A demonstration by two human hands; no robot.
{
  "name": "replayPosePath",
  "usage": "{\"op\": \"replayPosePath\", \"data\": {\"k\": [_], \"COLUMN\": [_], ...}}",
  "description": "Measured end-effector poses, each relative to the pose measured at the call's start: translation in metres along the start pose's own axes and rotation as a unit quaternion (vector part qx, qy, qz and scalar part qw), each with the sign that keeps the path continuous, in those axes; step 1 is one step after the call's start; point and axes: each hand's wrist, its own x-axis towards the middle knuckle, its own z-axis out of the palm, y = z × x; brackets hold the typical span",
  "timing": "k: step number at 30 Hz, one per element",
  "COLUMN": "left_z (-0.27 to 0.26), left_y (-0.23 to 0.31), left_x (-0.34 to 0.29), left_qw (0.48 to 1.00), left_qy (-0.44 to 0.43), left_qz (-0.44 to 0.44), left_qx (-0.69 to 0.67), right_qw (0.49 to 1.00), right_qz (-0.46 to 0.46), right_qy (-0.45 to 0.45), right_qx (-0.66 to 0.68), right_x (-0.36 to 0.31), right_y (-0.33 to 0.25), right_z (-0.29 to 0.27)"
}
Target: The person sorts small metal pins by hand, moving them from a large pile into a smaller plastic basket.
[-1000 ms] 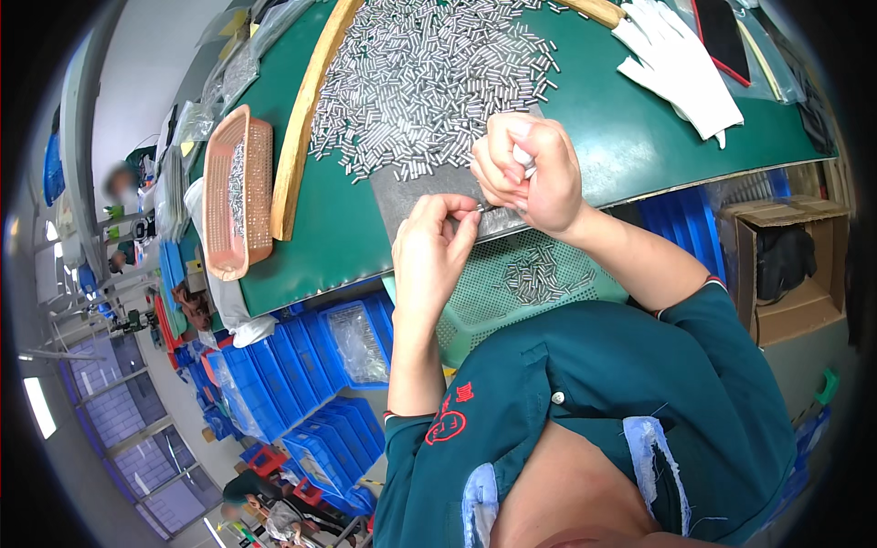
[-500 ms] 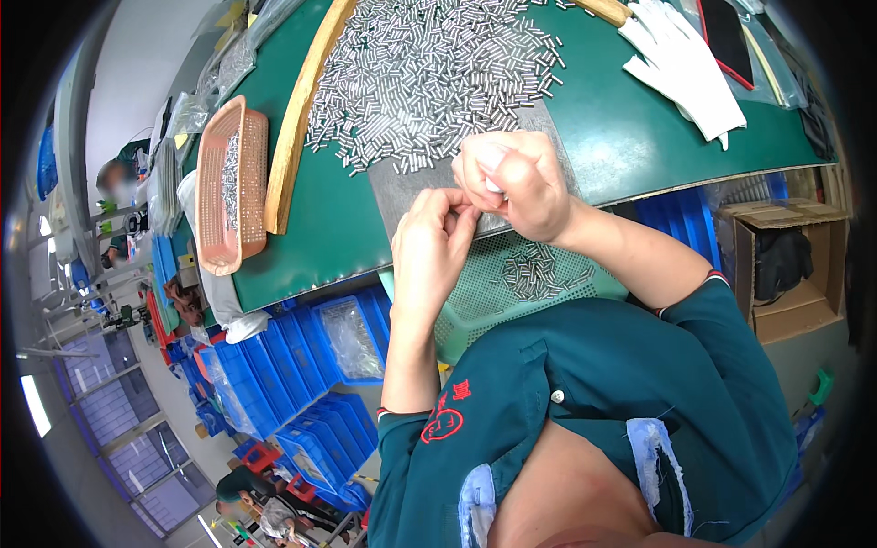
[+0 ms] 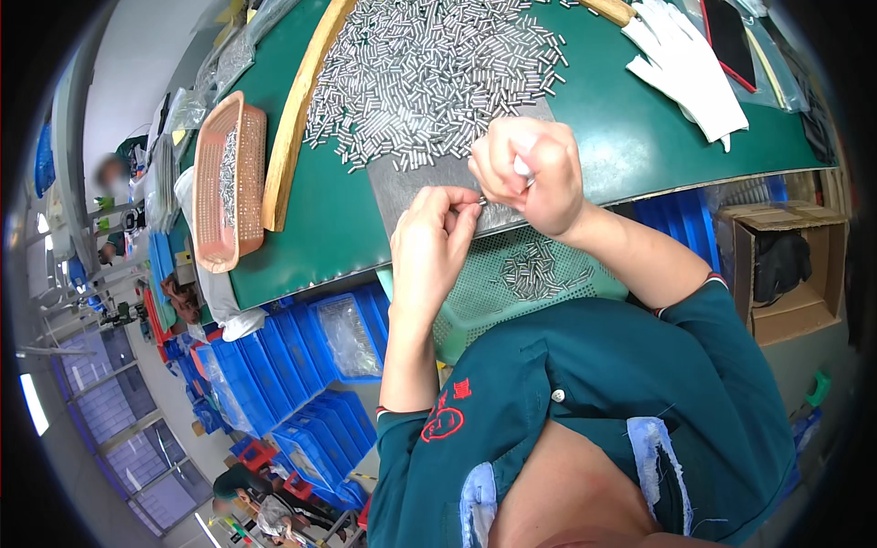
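My left hand (image 3: 427,239) pinches a small metal pin (image 3: 481,201) between thumb and fingertips, above the near edge of a grey mat (image 3: 387,183). Close beside it, my right hand (image 3: 537,173) is curled into a fist around a white-ended object (image 3: 523,170); most of that object is hidden in the fist. Beyond both hands spreads a large heap of short metal pins (image 3: 429,78), partly on the mat. Below the table edge, a green perforated basket (image 3: 470,315) in front of my body holds a smaller pile of pins (image 3: 534,272).
A pink basket (image 3: 254,196) with pins stands left of a wooden strip (image 3: 294,137) on the green table (image 3: 621,128). White gloves (image 3: 690,73) and a red-edged phone (image 3: 728,41) lie far right. Blue bins (image 3: 265,374) and a cardboard box (image 3: 799,315) are below the table.
My right hand has shifted slightly right and away from the left hand, opening a small gap in which the pin shows. My left hand stays nearly in place.
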Motion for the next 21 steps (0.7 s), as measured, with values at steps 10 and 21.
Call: {"op": "replayPosePath", "data": {"k": [10, 21], "left_z": [-0.005, 0.007], "left_y": [-0.001, 0.006], "left_x": [0.002, -0.008], "left_qw": [0.989, 0.984], "left_qy": [0.002, 0.094], "left_qz": [0.115, 0.037], "left_qx": [0.091, 0.144], "right_qw": [0.997, 0.996], "right_qz": [0.015, 0.046], "right_qy": [0.062, 0.055], "right_qx": [0.05, 0.051], "right_x": [0.001, 0.0], "right_y": [-0.006, -0.009], "right_z": [0.001, 0.002]}}
